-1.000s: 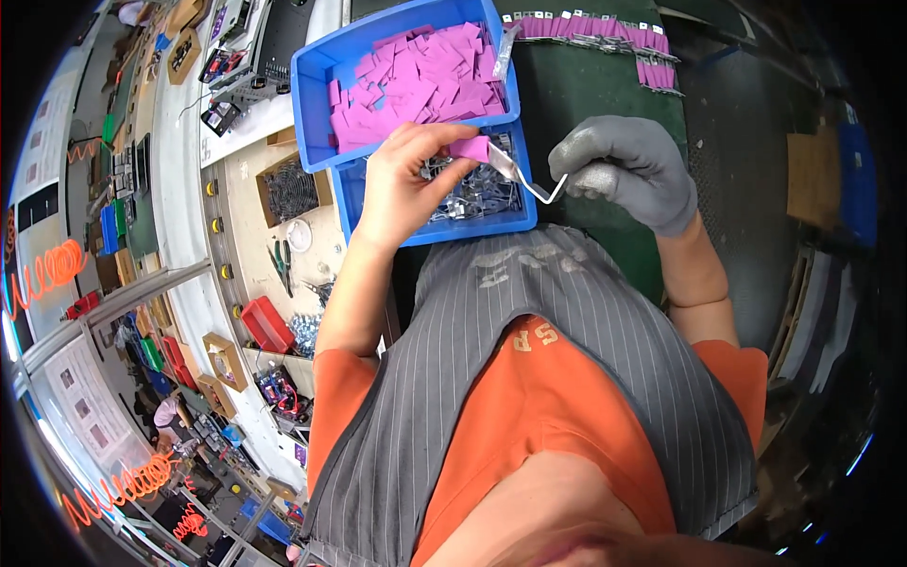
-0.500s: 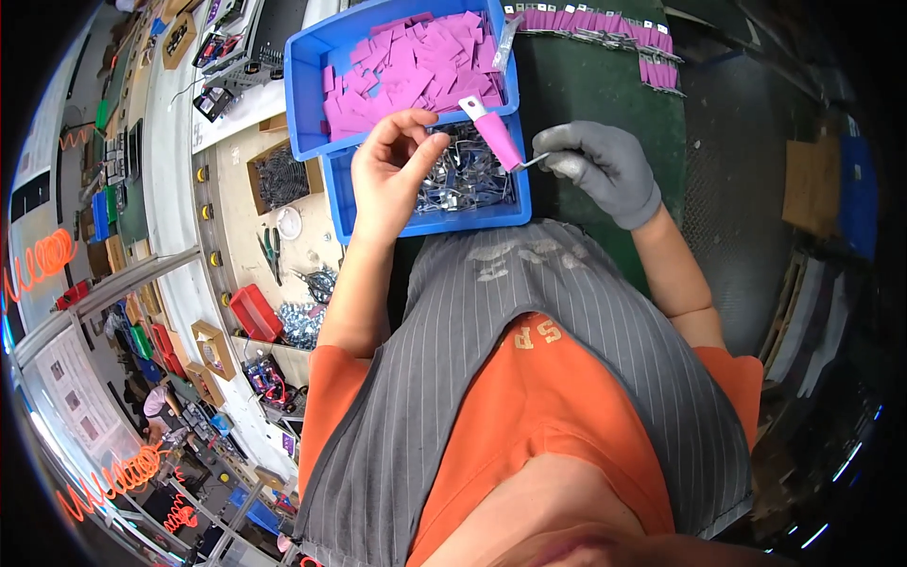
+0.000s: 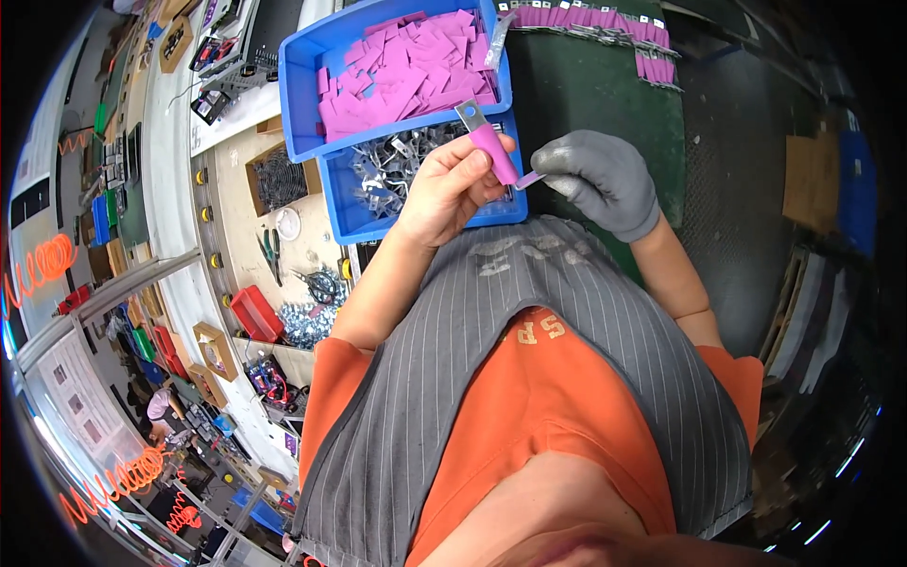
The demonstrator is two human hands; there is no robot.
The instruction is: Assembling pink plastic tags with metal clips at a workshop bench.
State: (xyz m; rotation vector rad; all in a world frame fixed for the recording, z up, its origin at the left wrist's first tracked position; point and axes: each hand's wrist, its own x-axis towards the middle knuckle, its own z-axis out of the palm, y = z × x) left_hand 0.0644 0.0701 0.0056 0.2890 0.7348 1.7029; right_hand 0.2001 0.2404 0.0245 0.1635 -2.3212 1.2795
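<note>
A flat metal bracket with a pink sleeve [image 3: 493, 154] around its middle is held between my two hands, tilted, over the lower blue bin [image 3: 354, 230]. A holed metal tab sticks out of the sleeve's far end. My bare left hand [image 3: 452, 189] closes thumb and fingers on the sleeve's left side. My right hand [image 3: 603, 181], in a grey glove, pinches the bent thin end at the sleeve's near edge. Beneath my left hand, loose metal brackets [image 3: 383, 175] fill part of the lower bin. Behind it, an upper blue bin [image 3: 300, 85] holds many pink sleeves [image 3: 411, 71].
Sleeved brackets [image 3: 595, 21] lie in rows at the far edge of the green surface [image 3: 605, 90]. A clear plastic strip [image 3: 499, 42] rests on the upper bin's right rim. On the left bench are green-handled pliers [image 3: 270, 255], a red bin [image 3: 255, 314] and a cardboard box [image 3: 283, 180].
My left hand has moved right and closed on the pink sleeve; before, it was beside it without touching. My right hand keeps its pinch, and the bracket has shifted slightly nearer.
</note>
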